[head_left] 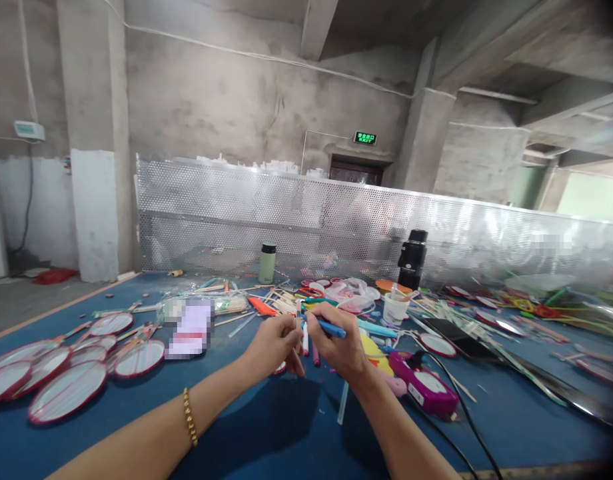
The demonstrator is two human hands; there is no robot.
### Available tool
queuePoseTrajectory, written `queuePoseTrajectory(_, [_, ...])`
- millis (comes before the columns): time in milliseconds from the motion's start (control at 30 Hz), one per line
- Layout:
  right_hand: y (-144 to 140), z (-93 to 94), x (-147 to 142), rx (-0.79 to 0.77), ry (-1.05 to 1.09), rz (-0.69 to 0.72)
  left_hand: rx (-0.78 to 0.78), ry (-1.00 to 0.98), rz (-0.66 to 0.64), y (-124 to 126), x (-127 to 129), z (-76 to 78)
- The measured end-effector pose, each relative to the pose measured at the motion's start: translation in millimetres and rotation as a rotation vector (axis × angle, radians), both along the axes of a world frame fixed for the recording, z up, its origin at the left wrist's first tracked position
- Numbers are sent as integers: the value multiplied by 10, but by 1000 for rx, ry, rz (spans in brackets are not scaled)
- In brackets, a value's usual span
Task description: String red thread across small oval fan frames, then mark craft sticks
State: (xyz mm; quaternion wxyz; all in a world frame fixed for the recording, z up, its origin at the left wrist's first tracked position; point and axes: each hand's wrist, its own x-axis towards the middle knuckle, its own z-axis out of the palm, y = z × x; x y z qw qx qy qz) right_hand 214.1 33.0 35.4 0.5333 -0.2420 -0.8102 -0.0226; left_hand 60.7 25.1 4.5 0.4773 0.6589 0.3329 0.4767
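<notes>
My left hand [279, 341], a beaded gold bracelet on its wrist, pinches a thin pale strip [299, 312] that stands upright above the table. Close on its right, my right hand [339, 343] is closed around a blue marker [332, 329], whose rear end points right. The marker's tip is hidden by the fingers, so contact with the strip cannot be made out. Between and beyond the hands lie a purple marker [315, 353] and scissors with red handles [312, 292]. A clear glue stick [342, 403] rests below my right hand.
Red-rimmed round fans [69, 392] overlap at the left beside a phone [190, 330]. At the right are a purple glue gun [426, 388] with black cables, a white cup [395, 310] and a black bottle [412, 260]. A green tumbler [267, 263] stands before the perforated metal screen [226, 213].
</notes>
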Motion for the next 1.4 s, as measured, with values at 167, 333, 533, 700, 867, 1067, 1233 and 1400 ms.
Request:
queuePoseTrajectory(167, [-7,-13,3,-7,-7,8,7,-9,-5,10,-8,-11])
queuePoseTrajectory(333, [2,-19,-3,6,-11,25,9,-11,-13,23,-6,-22])
queuePoseTrajectory(533, [9,-7,3,-3,-27,18,16,-7,-12,27,-4,-18])
queuePoseTrajectory(700, [-8,-6,12,-17,-18,-3,16,-12,-4,20,-4,-13])
queuePoseTrajectory(867, [-12,1,4,-15,-28,11,19,-12,-6,10,-6,-8])
queuePoseTrajectory(1067, [-6,0,-4,3,-25,23,11,-29,-13,24,-5,-21])
queuePoseTrajectory(1233, [-12,-14,-5,13,-34,19,16,-14,-7,19,-7,-20])
queuePoseTrajectory(1400, [-12,-14,-3,11,-27,12,11,-24,-13,17,-11,-21])
